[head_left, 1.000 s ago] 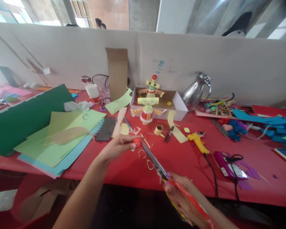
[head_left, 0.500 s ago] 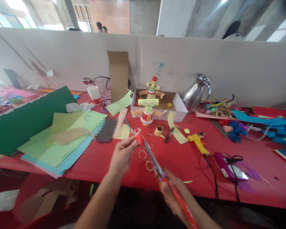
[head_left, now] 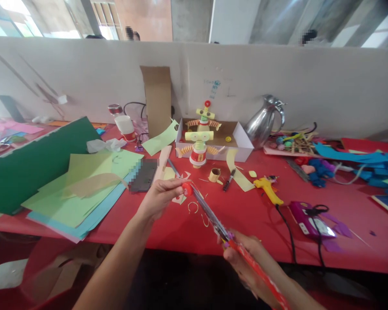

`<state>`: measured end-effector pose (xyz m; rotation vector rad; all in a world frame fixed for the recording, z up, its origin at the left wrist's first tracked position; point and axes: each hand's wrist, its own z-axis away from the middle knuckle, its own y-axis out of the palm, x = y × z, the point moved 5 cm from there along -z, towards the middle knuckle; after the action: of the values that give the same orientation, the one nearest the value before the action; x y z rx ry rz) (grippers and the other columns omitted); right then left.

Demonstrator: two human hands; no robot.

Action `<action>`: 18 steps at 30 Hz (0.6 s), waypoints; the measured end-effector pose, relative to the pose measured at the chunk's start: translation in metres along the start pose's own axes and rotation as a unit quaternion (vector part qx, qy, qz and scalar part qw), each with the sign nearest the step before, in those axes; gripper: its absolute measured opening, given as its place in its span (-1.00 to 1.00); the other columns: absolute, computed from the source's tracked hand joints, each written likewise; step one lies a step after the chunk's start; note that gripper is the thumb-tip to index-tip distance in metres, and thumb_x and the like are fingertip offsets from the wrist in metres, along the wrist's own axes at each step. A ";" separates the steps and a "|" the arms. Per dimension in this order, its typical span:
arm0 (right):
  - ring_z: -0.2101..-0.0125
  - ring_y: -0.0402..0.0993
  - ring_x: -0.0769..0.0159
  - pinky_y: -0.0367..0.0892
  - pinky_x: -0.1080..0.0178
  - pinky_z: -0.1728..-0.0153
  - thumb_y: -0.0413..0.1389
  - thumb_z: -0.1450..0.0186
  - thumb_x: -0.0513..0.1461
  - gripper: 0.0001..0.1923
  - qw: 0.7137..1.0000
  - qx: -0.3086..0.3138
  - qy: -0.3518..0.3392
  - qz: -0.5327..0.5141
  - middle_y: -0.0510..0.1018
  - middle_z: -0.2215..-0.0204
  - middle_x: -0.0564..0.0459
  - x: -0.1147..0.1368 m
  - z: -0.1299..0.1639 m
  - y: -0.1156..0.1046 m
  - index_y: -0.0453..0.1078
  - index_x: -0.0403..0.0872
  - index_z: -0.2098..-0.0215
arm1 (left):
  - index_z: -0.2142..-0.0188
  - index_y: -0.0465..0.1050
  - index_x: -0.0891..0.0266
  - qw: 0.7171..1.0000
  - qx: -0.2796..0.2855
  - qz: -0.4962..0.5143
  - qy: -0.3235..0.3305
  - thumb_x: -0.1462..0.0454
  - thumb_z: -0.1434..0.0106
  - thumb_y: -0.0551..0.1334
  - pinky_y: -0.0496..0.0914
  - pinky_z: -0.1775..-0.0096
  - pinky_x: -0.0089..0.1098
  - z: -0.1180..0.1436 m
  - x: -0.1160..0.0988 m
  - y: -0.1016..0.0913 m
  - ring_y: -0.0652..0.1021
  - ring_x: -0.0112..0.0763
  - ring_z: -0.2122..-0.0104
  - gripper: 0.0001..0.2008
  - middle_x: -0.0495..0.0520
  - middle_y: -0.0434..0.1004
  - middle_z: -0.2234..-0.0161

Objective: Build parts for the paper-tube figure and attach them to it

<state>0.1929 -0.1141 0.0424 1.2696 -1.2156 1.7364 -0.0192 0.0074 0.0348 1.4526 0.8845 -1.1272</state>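
Between the thumb and fingers of my left hand (head_left: pixel 160 196) is a small red disc (head_left: pixel 187 188), held up over the table. My right hand (head_left: pixel 245 260) is wrapped round a pair of scissors (head_left: pixel 207 211) with long red handles. Their blade tips reach the disc's right edge, and a thin red sliver shows there. Cut paper rings (head_left: pixel 193 208) lie on the table below the blades. Beyond them stand a cardboard ring (head_left: pixel 214 175) and a paper-cup figure (head_left: pixel 198 154) with pleated arms.
A second figure (head_left: pixel 205 115) rises by a white box (head_left: pixel 242 150). On the red table (head_left: pixel 261 232) are a yellow glue gun (head_left: pixel 268 190), a black marker (head_left: pixel 229 181), a purple device (head_left: pixel 312 219), a steel jug (head_left: pixel 263 122) and green paper sheets (head_left: pixel 64 193).
My left hand has shifted slightly left with the disc, and my right hand slightly right and down. A thin red sliver now shows at the disc's edge. The camera view has moved a little.
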 end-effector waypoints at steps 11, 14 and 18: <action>0.62 0.00 0.42 -0.05 0.32 0.61 -0.08 -0.33 0.23 -0.46 0.997 -0.057 -0.041 -0.009 0.09 0.61 0.22 -0.013 -0.004 0.023 0.32 -0.06 0.20 | 0.26 0.67 0.23 0.975 -0.113 0.189 0.005 0.22 -0.01 0.49 0.43 0.13 -0.45 0.021 0.024 0.040 0.56 -0.45 0.30 -0.73 0.07 0.66 0.32; 0.65 -0.02 0.45 -0.08 0.35 0.64 -0.11 -0.33 0.25 -0.45 0.999 -0.029 -0.021 -0.037 0.04 0.62 0.24 -0.007 -0.005 0.021 0.29 -0.04 0.24 | 0.22 0.67 0.24 0.985 -0.110 0.131 0.027 0.20 -0.02 0.48 0.40 0.16 -0.47 0.019 0.020 0.033 0.53 -0.47 0.33 -0.70 0.05 0.63 0.39; 0.67 -0.08 0.49 -0.13 0.36 0.65 -0.07 -0.31 0.26 -0.43 0.999 -0.011 0.001 -0.043 -0.01 0.65 0.28 -0.006 -0.006 0.022 0.28 -0.06 0.23 | 0.22 0.67 0.24 0.992 -0.088 0.085 0.036 0.17 -0.05 0.46 0.36 0.14 -0.45 0.018 0.017 0.030 0.50 -0.45 0.31 -0.70 0.06 0.63 0.37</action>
<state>0.1728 -0.1158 0.0300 1.2877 -1.1588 1.6579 0.0107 -0.0168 0.0270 1.4008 0.8688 -0.8541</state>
